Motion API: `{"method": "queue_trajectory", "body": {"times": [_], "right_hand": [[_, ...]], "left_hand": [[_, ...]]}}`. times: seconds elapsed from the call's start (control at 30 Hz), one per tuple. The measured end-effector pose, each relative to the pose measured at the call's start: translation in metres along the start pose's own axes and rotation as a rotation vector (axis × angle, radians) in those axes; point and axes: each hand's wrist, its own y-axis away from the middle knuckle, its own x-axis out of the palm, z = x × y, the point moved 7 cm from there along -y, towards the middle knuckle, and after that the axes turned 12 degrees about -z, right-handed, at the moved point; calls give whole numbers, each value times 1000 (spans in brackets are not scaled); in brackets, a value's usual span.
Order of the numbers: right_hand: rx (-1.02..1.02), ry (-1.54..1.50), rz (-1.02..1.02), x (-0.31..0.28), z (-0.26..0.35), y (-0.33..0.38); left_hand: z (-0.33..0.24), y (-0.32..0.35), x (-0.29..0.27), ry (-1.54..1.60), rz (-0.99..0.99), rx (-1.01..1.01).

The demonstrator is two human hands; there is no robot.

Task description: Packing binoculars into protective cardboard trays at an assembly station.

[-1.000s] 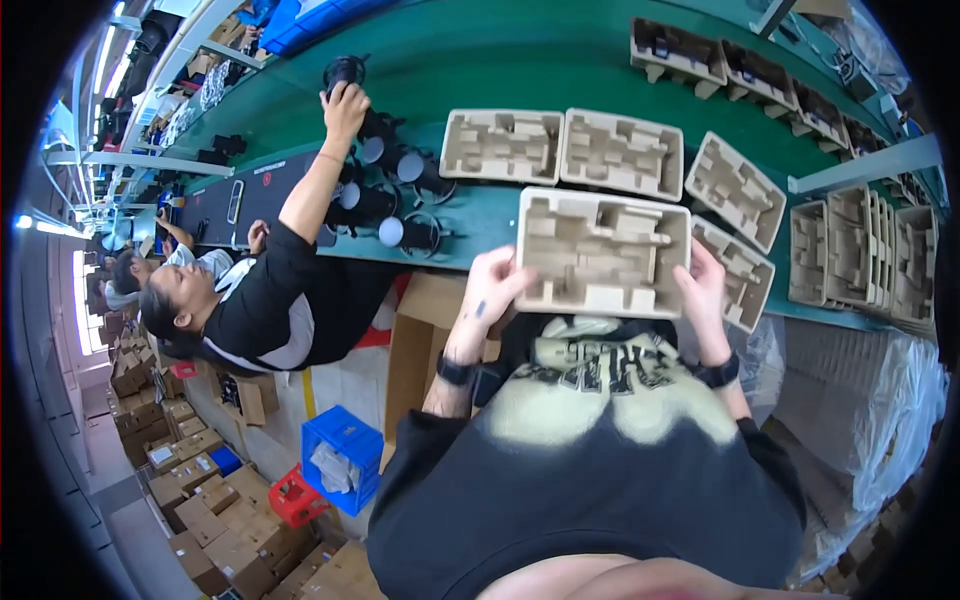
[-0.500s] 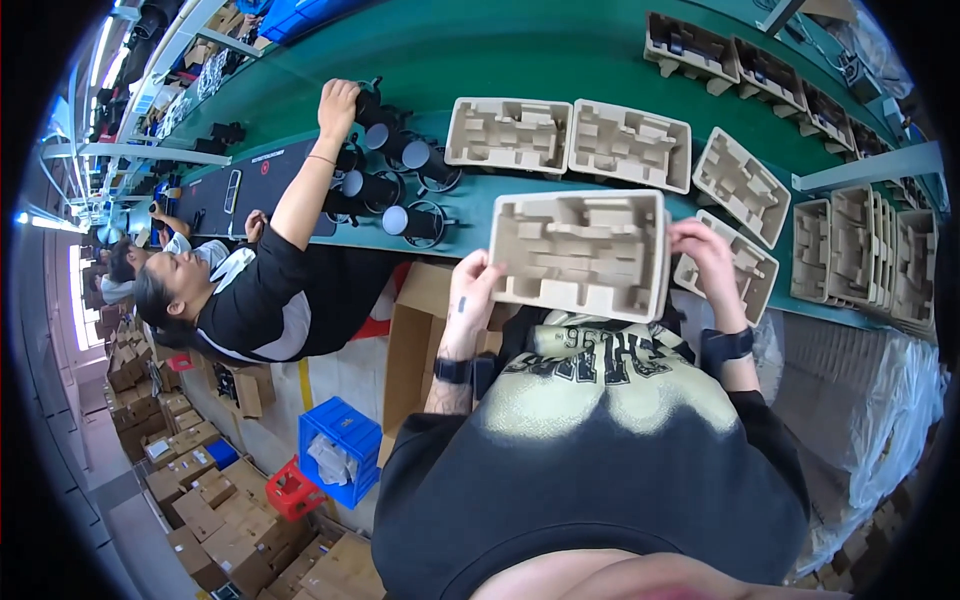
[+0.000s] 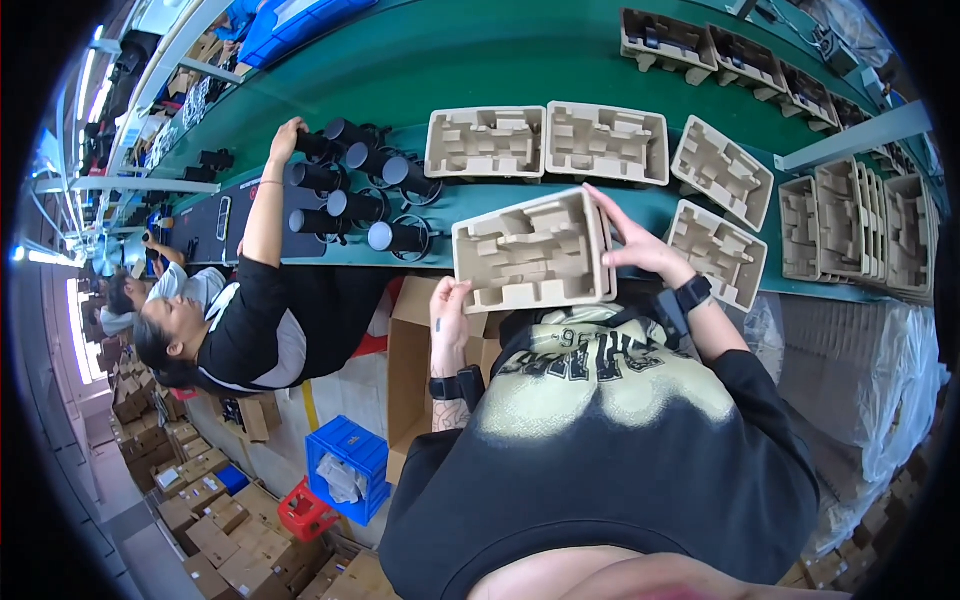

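A beige moulded-pulp tray (image 3: 530, 252) is held up in front of my chest, tilted, its moulded compartments facing me. A doubled rim shows at its right side, so more than one tray may be nested there. My left hand (image 3: 449, 310) pinches the lower left corner. Around the right edge, my right hand (image 3: 638, 242) has its thumb and fingers closed. Just beyond, two similar trays (image 3: 487, 170) (image 3: 607, 172) lie side by side on the green workbench (image 3: 460, 215). Two more, an angled tray (image 3: 722, 175) and a nearer tray (image 3: 716, 255), lie to the right.
Black cylindrical devices (image 3: 355, 205) stand grouped at left, where a co-worker's hand (image 3: 288, 135) reaches. Stacked trays (image 3: 840, 220) are at right; filled trays (image 3: 665, 42) line the far side. A cardboard box (image 3: 408, 350) and blue crate (image 3: 348, 465) are below the bench.
The held tray has shifted left and tilted, its right side rising. My right hand has moved left and wrapped further around its edge. The co-worker's hand has moved left.
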Motion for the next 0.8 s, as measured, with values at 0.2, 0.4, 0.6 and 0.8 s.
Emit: {"method": "queue_trajectory", "body": {"times": [0.2,0.4,0.6,0.8], "right_hand": [[-327,905,-70,8,68,35],[-362,1164,66,25,98,33],[-442,1103,-41,40,110,37],[-495,1183,-35,74,105,39]], "left_hand": [[38,-2,34,206,77,-425],[46,-24,44,35,314,-297],[-109,42,99,-822,63,957],[-79,68,153,-586,591,113]]}}
